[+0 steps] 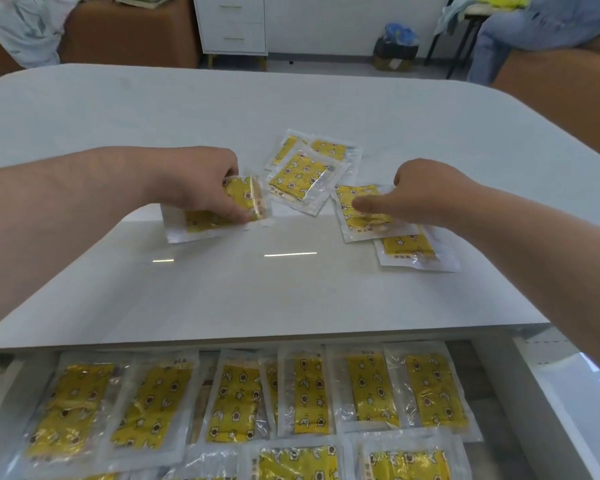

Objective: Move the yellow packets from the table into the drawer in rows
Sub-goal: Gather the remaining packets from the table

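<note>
Several yellow packets in clear wrap lie on the white table [291, 289]. My left hand [201, 183] grips one yellow packet [219, 221] at the left of the group, its fingers curled over the top. My right hand [420, 195] presses on another packet [357, 220] at the right, thumb on top. Between the two hands a small pile of packets [305, 174] rests untouched. One more packet [409, 252] lies just under my right wrist. Below the table edge the open drawer [499, 375] holds rows of yellow packets [305, 389] side by side.
Beyond the table stand a white cabinet [234, 26], an orange-brown sofa [125, 32] with cloth on it, a dark bin [395, 46], and a person's legs in jeans [520, 32] at the far right. The drawer's right wall [548, 410] is white.
</note>
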### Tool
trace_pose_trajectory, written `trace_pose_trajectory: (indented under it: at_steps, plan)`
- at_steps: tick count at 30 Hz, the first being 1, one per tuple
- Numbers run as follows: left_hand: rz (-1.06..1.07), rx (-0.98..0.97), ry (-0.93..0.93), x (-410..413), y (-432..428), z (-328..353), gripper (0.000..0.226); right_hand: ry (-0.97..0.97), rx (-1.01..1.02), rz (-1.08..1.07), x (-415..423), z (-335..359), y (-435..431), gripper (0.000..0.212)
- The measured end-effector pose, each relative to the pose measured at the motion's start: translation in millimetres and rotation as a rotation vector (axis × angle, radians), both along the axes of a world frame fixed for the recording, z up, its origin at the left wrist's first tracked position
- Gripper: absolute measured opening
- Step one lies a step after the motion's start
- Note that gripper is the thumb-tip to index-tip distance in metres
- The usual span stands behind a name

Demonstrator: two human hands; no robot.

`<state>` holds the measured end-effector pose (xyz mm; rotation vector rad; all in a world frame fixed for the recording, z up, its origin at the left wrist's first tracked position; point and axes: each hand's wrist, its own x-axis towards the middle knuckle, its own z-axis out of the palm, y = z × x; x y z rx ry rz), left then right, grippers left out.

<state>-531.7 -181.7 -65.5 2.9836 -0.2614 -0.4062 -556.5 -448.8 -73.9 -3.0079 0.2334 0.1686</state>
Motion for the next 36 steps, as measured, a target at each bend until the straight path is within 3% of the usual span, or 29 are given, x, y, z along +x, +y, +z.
trace_pose_trajectory:
  at_steps: [7,11,15,18,22,29,32,36]
  plan:
    - [0.285,-0.539,0.09,21,-27,8,0.028,0.095,0.255,-0.219,5,11,12,0.049]
    - [0.347,-0.579,0.105,26,-48,8,0.031,0.057,0.616,-0.365,5,16,5,0.027]
    - [0.365,-0.643,0.104,27,-68,6,0.017,0.066,0.735,-0.398,-7,23,-4,0.023]
    - [0.382,-0.639,0.056,27,-77,1,0.019,0.096,0.68,-0.395,-23,22,-6,0.025]
    - [0.333,-0.465,-0.022,21,-82,-2,0.03,0.141,0.375,-0.319,-42,19,-8,0.037]
    - [0.319,-0.297,-0.009,18,-90,-1,0.046,0.23,0.272,-0.261,-49,21,4,0.044]
    - [0.33,-0.279,-0.004,17,-95,0,0.052,0.223,0.162,-0.211,-49,20,10,0.044]
    - [0.345,-0.32,-0.003,18,-94,0,0.063,0.22,0.184,-0.194,-50,23,14,0.041]
